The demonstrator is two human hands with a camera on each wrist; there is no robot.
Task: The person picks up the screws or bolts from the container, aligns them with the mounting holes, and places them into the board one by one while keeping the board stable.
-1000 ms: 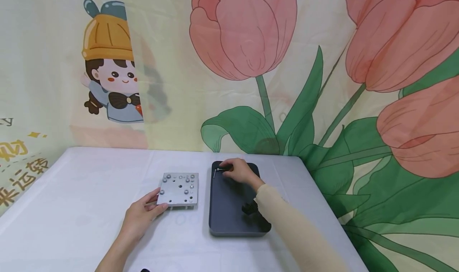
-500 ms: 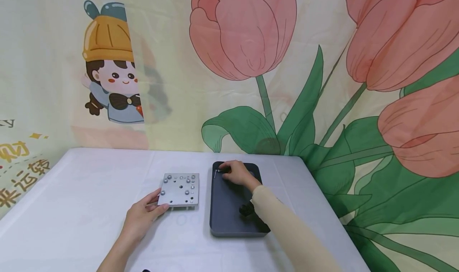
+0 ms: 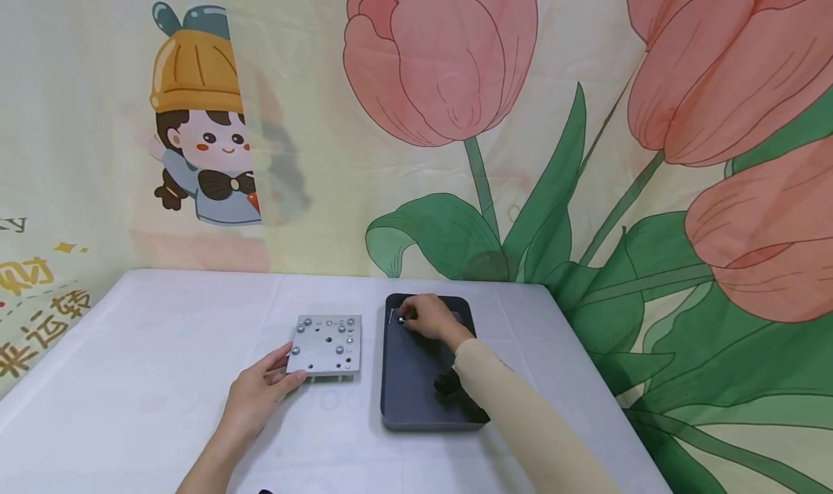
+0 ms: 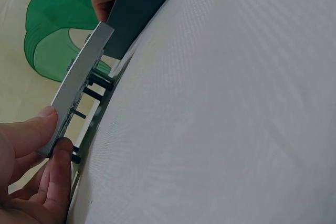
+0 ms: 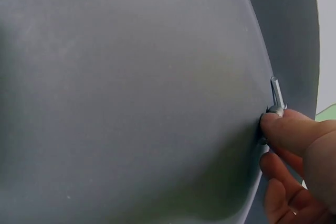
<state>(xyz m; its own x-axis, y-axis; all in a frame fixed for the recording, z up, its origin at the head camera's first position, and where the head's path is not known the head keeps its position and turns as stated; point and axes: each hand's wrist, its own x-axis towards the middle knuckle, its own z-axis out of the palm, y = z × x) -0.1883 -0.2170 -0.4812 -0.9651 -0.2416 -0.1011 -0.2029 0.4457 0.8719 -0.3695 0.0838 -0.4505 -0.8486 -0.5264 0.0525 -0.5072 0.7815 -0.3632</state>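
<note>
My left hand (image 3: 257,393) holds a square silver metal plate (image 3: 325,346) by its near left corner, thumb on top and fingers beneath. Several bolts sit in the plate, and in the left wrist view their dark shanks (image 4: 93,94) stick out below it. Inside the dark grey tray (image 3: 416,400), at its far left corner, my right hand (image 3: 431,316) pinches a small silver screw (image 5: 275,110) between thumb and fingers; much of it is hidden. Another thin silver screw (image 3: 390,316) lies just left of the fingertips.
A black object (image 3: 446,383), partly under the right sleeve, lies in the tray's near right part. The white-covered table (image 3: 163,371) ends at a printed tulip backdrop (image 3: 442,60). Something small and black (image 3: 265,491) shows at the bottom edge.
My right fingers have shifted slightly nearer within the tray corner, and a small screw end now shows by the fingertips. The left hand and plate stay nearly still.
</note>
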